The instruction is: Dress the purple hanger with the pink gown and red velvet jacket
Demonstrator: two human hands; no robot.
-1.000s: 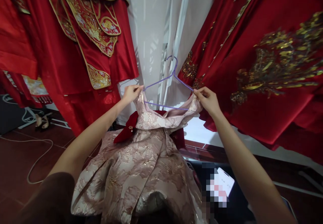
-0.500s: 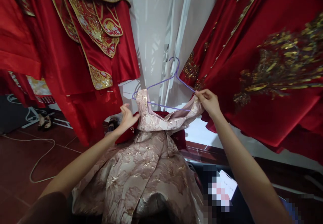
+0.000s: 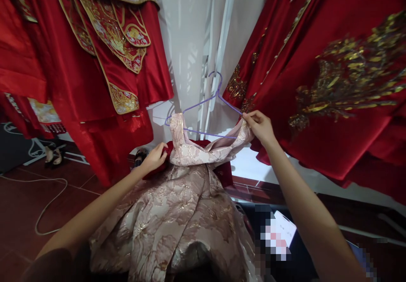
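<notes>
A pale pink brocade dress [image 3: 187,193] with gold floral patterning lies across my lap, its bodice facing away. A thin purple clothes hanger [image 3: 198,103] runs through its shoulder straps, hook pointing up and away. My right hand [image 3: 260,127] pinches the right strap where it meets the hanger's end. Just left of the bodice, my left hand [image 3: 154,158] is loosely curled and holds nothing, apart from the dress. The left strap [image 3: 177,127] sits over the hanger's left arm.
Red embroidered garments [image 3: 127,53] hang at left, and another red gown [image 3: 333,117] with gold sequins hangs at right. A lit phone [image 3: 285,227] lies at lower right. A pale cable [image 3: 39,218] trails over the tiled floor, near dark shoes [image 3: 53,156].
My left hand has drawn back from the bodice edge, moving left and down, and its fingers have curled. My right hand keeps its pinch on the strap. The view has shifted slightly.
</notes>
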